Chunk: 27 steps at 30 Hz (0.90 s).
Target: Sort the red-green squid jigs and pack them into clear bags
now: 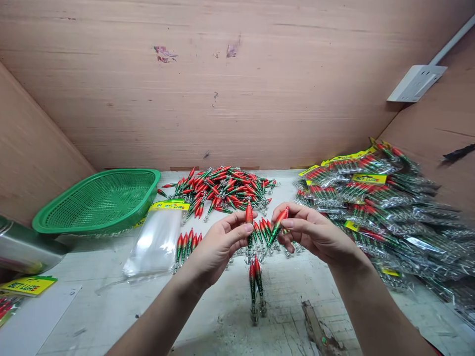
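Note:
Between thumb and fingers, my left hand (230, 237) pinches a red and green fishing lure (249, 215), held upright with its hooks downward. My right hand (306, 227) grips a second fishing lure (277, 227), tilted with its red end up to the right. Below them a pair of lures (256, 282) lies side by side on the table. Behind my hands is a row of lures (262, 228), partly hidden by the fingers. A smaller row of lures (187, 244) lies beside my left wrist. Farther back sits a loose heap of lures (226, 188).
A stack of clear bags (154, 242) with yellow header cards lies left of my hands, near a green basket (100, 198). Packed lure bags (371, 207) pile up at the right. A metal container (27, 247) stands far left. A wooden wall (237, 109) closes the back.

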Each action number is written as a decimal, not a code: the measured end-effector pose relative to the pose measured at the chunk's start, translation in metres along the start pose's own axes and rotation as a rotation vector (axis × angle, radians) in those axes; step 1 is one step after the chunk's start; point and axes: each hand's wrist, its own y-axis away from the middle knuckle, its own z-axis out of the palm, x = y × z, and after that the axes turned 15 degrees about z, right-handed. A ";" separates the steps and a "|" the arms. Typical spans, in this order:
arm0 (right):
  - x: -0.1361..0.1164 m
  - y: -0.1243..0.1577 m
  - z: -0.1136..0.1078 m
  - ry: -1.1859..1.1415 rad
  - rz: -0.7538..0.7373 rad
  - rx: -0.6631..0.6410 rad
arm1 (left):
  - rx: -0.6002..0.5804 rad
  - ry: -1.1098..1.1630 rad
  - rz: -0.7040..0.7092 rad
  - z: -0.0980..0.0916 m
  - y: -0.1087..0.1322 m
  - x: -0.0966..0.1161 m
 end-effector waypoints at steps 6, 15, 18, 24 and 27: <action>0.018 -0.008 -0.006 0.674 0.446 -0.068 | -0.018 -0.007 0.005 0.001 0.001 -0.001; 0.050 -0.036 0.007 0.963 0.654 -0.028 | 0.002 -0.029 -0.022 0.003 0.003 0.002; 0.037 -0.025 0.011 1.040 0.581 0.122 | 0.002 -0.014 -0.032 0.003 0.002 0.001; -0.003 0.025 0.026 1.013 -0.270 0.423 | -0.053 0.009 -0.019 0.005 0.004 0.000; -0.006 0.037 0.036 1.080 -0.540 0.394 | -0.075 0.008 -0.008 0.006 0.005 0.000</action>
